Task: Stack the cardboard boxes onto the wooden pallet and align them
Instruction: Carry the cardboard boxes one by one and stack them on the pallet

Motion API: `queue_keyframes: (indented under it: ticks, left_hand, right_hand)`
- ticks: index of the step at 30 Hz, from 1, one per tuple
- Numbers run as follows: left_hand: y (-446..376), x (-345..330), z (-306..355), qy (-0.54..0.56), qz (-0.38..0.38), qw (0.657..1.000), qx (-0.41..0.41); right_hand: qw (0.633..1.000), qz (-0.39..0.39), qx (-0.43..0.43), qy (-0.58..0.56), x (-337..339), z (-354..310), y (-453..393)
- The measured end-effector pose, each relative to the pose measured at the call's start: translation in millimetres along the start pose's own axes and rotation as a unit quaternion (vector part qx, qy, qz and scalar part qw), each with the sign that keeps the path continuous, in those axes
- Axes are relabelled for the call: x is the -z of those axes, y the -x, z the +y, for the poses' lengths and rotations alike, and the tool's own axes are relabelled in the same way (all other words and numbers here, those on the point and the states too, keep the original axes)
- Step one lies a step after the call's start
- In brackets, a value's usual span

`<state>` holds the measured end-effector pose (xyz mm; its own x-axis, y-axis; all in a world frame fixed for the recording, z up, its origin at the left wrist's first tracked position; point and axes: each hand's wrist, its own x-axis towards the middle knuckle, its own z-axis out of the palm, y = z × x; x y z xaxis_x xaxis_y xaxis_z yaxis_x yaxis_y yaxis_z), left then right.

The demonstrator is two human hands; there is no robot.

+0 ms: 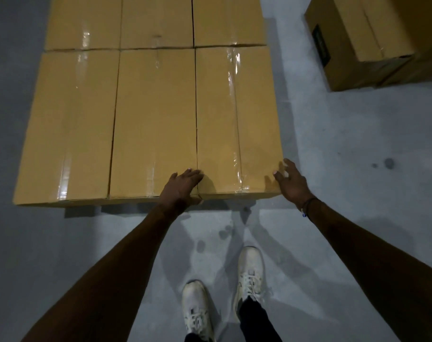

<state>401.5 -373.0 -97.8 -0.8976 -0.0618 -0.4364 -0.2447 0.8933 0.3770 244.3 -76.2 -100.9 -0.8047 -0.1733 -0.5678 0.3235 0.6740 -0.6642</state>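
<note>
Several taped cardboard boxes lie side by side in two rows; the pallet beneath them is hidden. The near right box (237, 119) is flush with the near middle box (155, 119) and the near left box (69, 124). My left hand (183, 187) rests with straight fingers on the front top edge, across the seam between the middle and right boxes. My right hand (290, 180) is spread open at the front right corner of the right box, touching or just off it.
More cardboard boxes (373, 40) stand on the grey concrete floor (345, 169) at the far right, apart from the stack. My two white shoes (249, 275) are on the floor just in front of the stack.
</note>
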Motion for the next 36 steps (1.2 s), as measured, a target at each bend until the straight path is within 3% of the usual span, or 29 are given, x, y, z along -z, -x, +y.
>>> queue_keyframes:
  ticks: [10,17,28,36]
  left_hand:
    - [137.1,132.2,98.2,0.175,0.208,0.962,0.011]
    - [241.3,259.6,180.0,0.296,0.285,0.912,0.003]
    - [336.8,384.3,323.2,0.379,0.262,0.882,-0.1]
    - [326.9,403.2,425.5,0.425,0.264,0.859,-0.109]
  right_hand:
    - [0.99,0.032,0.078,-0.11,101.0,-94.2,164.3]
    - [0.965,0.095,0.096,-0.225,196.7,-152.4,331.3]
    - [0.921,0.22,0.077,-0.312,310.4,-160.2,541.2]
    - [0.881,0.294,0.09,-0.36,398.5,-136.8,574.4]
